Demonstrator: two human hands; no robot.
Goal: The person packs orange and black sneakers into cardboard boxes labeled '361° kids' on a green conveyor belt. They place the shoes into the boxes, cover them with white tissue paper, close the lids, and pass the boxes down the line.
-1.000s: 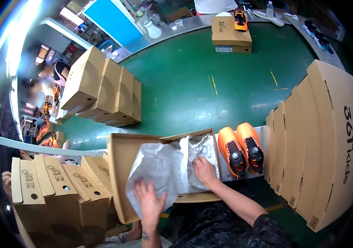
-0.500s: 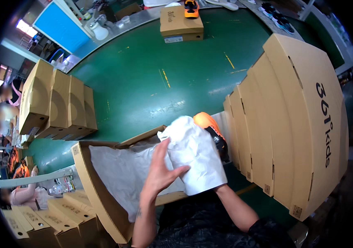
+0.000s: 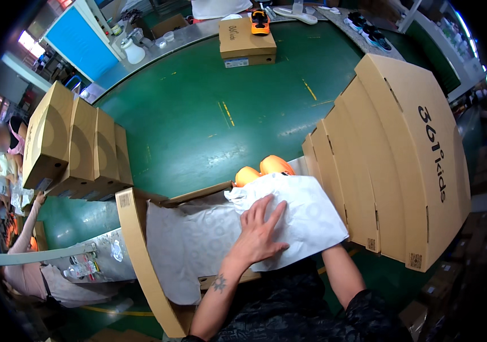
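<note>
Left hand (image 3: 259,231) lies flat, fingers spread, palm down on white tissue paper (image 3: 306,219), pinning it without gripping. Right hand is hidden under the same sheet; only the forearm shows, so its grip cannot be told. The paper spills from an open cardboard shoe box (image 3: 141,251) at the near edge of the green worktop (image 3: 198,125). Two orange shoes (image 3: 261,170) poke out just beyond the paper. Folded flat cartons (image 3: 403,159) lean at the right edge; closed boxes (image 3: 78,145) stand in a row at the left edge. At the far edge, another box (image 3: 246,41) carries an orange shoe. Workshop benches behind.
</note>
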